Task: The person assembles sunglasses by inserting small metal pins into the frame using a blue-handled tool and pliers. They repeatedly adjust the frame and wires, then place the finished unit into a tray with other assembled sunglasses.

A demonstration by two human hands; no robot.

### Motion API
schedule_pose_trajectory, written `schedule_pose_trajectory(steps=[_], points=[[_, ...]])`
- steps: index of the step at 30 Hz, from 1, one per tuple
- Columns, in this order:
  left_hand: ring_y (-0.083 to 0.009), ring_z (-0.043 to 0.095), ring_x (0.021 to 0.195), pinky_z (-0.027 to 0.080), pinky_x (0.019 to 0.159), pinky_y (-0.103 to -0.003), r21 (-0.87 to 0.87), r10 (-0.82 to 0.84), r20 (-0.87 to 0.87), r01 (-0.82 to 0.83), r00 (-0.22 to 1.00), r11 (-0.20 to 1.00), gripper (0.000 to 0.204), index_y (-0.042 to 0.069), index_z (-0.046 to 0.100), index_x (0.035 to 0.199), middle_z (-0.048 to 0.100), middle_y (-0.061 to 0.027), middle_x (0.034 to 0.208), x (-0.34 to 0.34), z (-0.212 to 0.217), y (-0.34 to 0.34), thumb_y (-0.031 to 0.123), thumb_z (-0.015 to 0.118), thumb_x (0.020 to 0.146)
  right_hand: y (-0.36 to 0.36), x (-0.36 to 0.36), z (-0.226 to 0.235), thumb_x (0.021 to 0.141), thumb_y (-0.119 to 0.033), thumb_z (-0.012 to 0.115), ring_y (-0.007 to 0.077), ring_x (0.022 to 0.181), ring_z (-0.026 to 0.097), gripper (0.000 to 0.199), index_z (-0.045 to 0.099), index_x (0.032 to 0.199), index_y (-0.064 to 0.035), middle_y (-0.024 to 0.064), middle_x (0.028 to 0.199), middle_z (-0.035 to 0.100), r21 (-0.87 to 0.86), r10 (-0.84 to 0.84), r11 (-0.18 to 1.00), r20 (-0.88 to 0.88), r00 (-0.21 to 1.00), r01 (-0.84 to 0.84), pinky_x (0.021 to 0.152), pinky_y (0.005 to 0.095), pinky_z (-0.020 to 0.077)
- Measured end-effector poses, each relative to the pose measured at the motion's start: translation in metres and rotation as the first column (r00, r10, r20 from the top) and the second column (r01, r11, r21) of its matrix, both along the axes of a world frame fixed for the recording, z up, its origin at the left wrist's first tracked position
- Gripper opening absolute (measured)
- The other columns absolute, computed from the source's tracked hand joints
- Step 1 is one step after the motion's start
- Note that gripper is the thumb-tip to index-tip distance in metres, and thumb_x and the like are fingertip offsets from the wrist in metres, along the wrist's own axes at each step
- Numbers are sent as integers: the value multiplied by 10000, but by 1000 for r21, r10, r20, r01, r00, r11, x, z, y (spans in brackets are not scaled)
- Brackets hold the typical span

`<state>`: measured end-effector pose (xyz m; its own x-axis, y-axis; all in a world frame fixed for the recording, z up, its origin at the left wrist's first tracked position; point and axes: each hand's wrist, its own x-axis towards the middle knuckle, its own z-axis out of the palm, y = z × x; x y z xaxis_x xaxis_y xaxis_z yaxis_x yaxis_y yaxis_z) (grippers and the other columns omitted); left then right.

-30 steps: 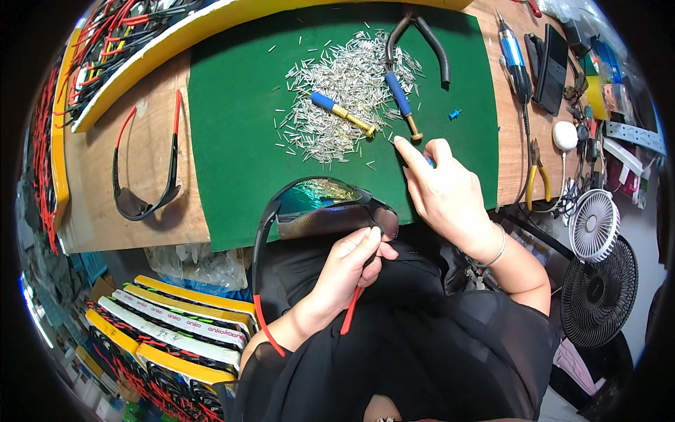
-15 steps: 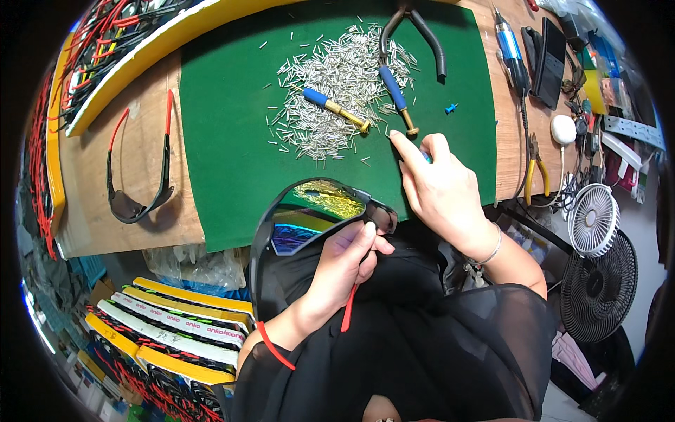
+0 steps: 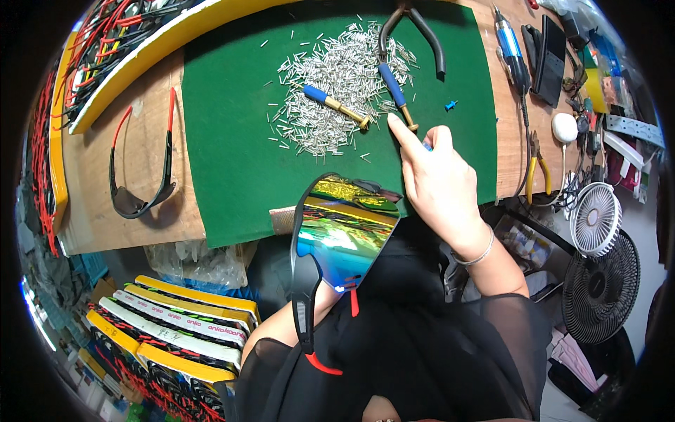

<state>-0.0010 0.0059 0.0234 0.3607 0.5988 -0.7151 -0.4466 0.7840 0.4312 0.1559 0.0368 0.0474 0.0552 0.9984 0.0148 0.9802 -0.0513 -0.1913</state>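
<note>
A pair of sunglasses (image 3: 355,235) with a large rainbow-mirrored lens, black frame and red temple tips is held at the mat's front edge. Behind the lens, my left hand (image 3: 325,297) grips it, its fingers hidden. My right hand (image 3: 437,179) is over the green mat (image 3: 239,141), index finger stretched toward the small metal pins (image 3: 330,67) and the other fingers curled. A bit of blue shows in its grasp; the thing itself is mostly covered. Just beyond the fingertip lies a blue-and-brass hand tool (image 3: 391,86). Another such tool (image 3: 327,100) rests on the pile.
Dark-handled pliers (image 3: 429,39) lie at the mat's back. A blue push pin (image 3: 451,106) is to the right. Another pair of sunglasses (image 3: 133,204) rests at left, near a yellow-edged tray (image 3: 133,67) of frames. At right are an electric screwdriver (image 3: 510,49), yellow pliers (image 3: 538,169) and fans (image 3: 595,218).
The sunglasses have turned so the mirrored lens faces up toward me, and shifted right, covering my left fingers. My right hand has stayed near the pins, moving only slightly.
</note>
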Motion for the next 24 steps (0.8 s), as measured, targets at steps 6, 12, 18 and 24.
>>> schedule_pose_trajectory(steps=[6,12,18,24], points=[[-34,367,414,263,352,-155,13,-90,33,90,995,996,265,12,498,922,618,-102,797,-9,1,11,271,442,911,-12,15,13,798,-115,529,241,600,527,374,514,1166,-182,108,797,441,-58,3,998,-232,973,-17,529,323,470],[-25,375,427,273,359,-150,56,-78,-23,79,997,995,266,7,495,912,621,-118,817,-5,6,10,267,437,913,-54,18,51,689,-8,572,219,547,505,500,561,1130,-245,83,755,427,-186,155,960,-263,952,-208,491,293,454],[-23,344,409,271,360,-155,113,-84,-213,110,973,988,282,4,528,867,557,-39,685,5,15,9,254,411,921,-52,10,27,701,-108,518,128,544,441,458,536,1153,-182,39,742,441,-49,490,870,-11,872,-490,434,211,393],[-22,345,401,264,355,-154,137,-64,-212,95,975,986,283,16,530,847,483,-2,605,7,11,8,263,414,921,-51,9,16,704,-112,512,121,549,423,439,547,1136,-175,32,745,438,7,489,872,20,872,-489,436,203,383]])
